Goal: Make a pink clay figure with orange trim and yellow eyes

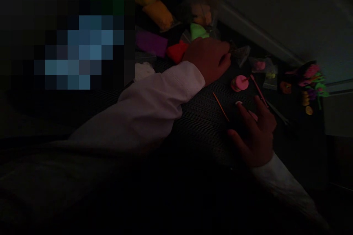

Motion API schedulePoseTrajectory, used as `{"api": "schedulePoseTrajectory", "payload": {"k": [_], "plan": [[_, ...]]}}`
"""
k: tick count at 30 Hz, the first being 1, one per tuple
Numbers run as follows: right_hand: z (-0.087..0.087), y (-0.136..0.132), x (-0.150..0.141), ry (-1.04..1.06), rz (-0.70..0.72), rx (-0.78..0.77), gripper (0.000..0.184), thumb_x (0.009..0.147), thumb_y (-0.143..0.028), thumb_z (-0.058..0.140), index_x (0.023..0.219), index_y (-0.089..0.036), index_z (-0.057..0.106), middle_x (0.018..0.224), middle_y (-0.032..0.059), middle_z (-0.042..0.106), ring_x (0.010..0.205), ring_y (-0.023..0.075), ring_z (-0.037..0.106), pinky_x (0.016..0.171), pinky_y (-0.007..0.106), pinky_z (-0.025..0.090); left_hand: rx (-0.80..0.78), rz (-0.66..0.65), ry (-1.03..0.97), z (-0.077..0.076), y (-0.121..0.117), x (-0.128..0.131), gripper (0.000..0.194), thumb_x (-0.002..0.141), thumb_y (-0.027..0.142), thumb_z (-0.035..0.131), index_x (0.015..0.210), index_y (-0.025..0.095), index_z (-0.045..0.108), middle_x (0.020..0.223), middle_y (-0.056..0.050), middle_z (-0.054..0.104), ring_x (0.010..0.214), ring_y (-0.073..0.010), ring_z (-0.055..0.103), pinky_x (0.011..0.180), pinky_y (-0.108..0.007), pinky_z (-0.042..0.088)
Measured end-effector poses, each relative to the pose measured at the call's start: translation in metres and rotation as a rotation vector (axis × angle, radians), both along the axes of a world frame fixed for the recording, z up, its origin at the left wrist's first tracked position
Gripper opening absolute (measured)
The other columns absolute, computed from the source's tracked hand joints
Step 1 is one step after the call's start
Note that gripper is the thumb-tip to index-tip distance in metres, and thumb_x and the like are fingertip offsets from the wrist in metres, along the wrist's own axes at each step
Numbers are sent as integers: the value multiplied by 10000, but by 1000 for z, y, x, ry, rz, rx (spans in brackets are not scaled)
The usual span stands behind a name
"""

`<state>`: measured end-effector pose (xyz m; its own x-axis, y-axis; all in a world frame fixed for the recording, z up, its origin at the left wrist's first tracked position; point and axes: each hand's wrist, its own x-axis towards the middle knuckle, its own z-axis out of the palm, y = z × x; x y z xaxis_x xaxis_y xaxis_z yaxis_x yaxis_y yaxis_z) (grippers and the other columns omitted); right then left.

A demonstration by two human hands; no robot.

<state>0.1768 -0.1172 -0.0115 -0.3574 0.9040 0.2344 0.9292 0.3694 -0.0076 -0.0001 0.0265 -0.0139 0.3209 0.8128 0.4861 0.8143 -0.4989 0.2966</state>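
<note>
White and small, a clay-like bit (pixel 238 102) sits right at the index fingertip of the right hand (pixel 255 132). That hand's fingers are spread and closed around nothing that I can see; whether the fingertip presses the bit or only hovers, I can't make out in such dim light. Between the same fingers shows a flattish pink piece (pixel 253 115). Both should be light, soft and quick to dent, so I'd nip them gently by the edges.

Just beyond those fingertips stands a squat pink cylinder (pixel 239 83), smooth-topped, with a paler band around its side; low on the sides seems the safest hold. Past the middle finger lies a slim pink tool (pixel 259 91), and off the thumb a straight, stiff-looking orange stick (pixel 220 106).

The left hand (pixel 208 58) curls beside a red packet (pixel 177 51) and a lime-green packet (pixel 198 31); I can't tell whether it pinches anything. Crinkled and see-through, a plastic bag (pixel 242 55) lies near its fingers, probably slippery, best caught by a corner. Fine grain lines run across the black tabletop (pixel 198 117).
</note>
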Motion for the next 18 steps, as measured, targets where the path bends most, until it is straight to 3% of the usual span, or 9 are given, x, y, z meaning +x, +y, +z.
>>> {"api": "schedulePoseTrajectory", "payload": {"k": [2,5,18], "plan": [[1,-3,0,46,-44,57,414,701,-419,548,1040,-181,551,1306,115,342,1185,304,321,912,469,291,-27,-14,-5,0,0,0,275,818,296,325,840,168,567,808,-60,617,782,-208,550,659,-332,346],[-2,-5,-3,61,-76,79,227,689,-356,581,844,-192,610,1223,87,451,1151,293,375,904,467,299,-25,-18,-17,0,0,1,284,824,302,319,840,163,566,807,-69,619,772,-208,549,663,-332,339],[-3,-2,-7,63,-98,64,102,704,-300,561,731,-213,607,1173,42,507,1128,272,401,887,447,299,56,-14,-17,-2,0,1,267,812,294,338,800,168,573,739,-50,623,714,-189,559,603,-315,339]]}}
